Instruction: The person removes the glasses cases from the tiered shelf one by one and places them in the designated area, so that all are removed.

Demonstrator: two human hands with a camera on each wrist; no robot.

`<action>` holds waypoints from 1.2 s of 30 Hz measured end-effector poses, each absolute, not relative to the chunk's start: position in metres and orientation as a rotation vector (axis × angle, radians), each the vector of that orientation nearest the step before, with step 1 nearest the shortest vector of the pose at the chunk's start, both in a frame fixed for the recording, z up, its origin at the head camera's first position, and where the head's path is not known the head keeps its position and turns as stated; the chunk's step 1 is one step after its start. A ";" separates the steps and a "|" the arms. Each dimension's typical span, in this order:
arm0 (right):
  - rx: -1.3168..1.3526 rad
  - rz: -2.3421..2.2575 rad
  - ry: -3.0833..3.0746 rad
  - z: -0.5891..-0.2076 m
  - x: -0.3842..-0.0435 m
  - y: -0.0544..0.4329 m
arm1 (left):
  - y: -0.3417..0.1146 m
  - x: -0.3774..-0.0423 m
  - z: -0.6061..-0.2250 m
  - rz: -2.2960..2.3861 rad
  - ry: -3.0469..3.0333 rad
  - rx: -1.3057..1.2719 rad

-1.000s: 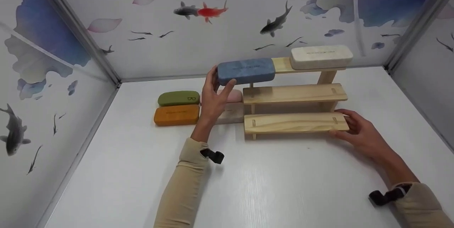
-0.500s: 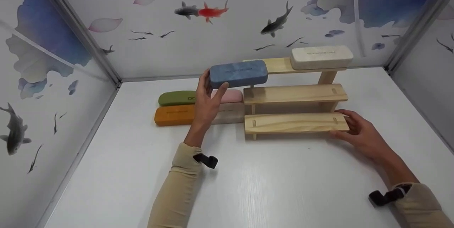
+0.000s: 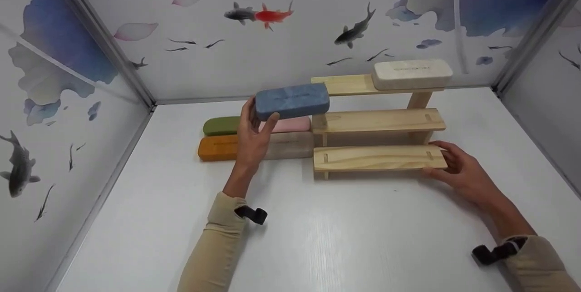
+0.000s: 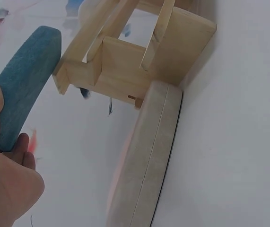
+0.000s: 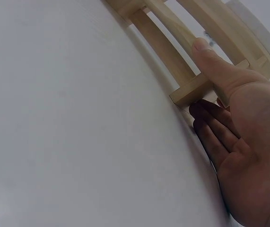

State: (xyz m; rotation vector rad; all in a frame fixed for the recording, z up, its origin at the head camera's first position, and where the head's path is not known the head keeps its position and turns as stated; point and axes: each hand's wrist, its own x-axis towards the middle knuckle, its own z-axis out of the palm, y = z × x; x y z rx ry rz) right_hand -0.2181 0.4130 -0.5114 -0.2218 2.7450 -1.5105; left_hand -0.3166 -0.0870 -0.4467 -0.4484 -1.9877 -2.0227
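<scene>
I make out a mottled blue case [image 3: 292,101], an off-white case [image 3: 413,75] with dark lettering, a green case [image 3: 221,126], an orange case [image 3: 217,148], a pink case [image 3: 292,124] and a greyish-beige case [image 3: 291,146]. My feed shows the rack [image 3: 381,158] in pale grained wood, the desk [image 3: 354,233] white, the sleeves [image 3: 209,255] tan, and the white wall [image 3: 281,56] printed with red and dark fish.

Four cases [image 3: 290,146] left of the stand [image 3: 381,121], a fifth case [image 3: 412,74] at right on its top shelf [image 3: 347,85].

The left sleeve [image 3: 209,249] and right sleeve [image 3: 538,260] are tan and a bit wrinkly. Each has a small, bent black camera [image 3: 258,215] at its end.
</scene>
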 end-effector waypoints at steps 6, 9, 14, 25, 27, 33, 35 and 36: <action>-0.230 -1.507 2.752 -0.512 -0.218 0.414 | -0.098 -0.310 -0.450 -2.023 -1.988 -0.437; -0.233 -1.505 2.754 -0.512 -0.218 0.414 | -0.103 -0.306 -0.451 -2.004 -1.993 -0.446; -0.244 -1.515 2.762 -0.513 -0.219 0.414 | -0.112 -0.301 -0.452 -1.920 -2.055 -0.422; -0.228 -1.518 2.739 -0.512 -0.218 0.412 | -0.128 -0.293 -0.462 -1.890 -2.097 -0.392; -0.227 -1.517 2.740 -0.511 -0.218 0.412 | -0.130 -0.292 -0.463 -1.887 -2.101 -0.394; -0.213 -1.510 2.745 -0.511 -0.218 0.413 | -0.133 -0.288 -0.468 -1.855 -2.135 -0.423; -0.219 -1.515 2.744 -0.511 -0.218 0.413 | -0.134 -0.286 -0.470 -1.850 -2.143 -0.434; -0.225 -1.520 2.741 -0.510 -0.218 0.412 | -0.134 -0.284 -0.470 -1.848 -2.147 -0.439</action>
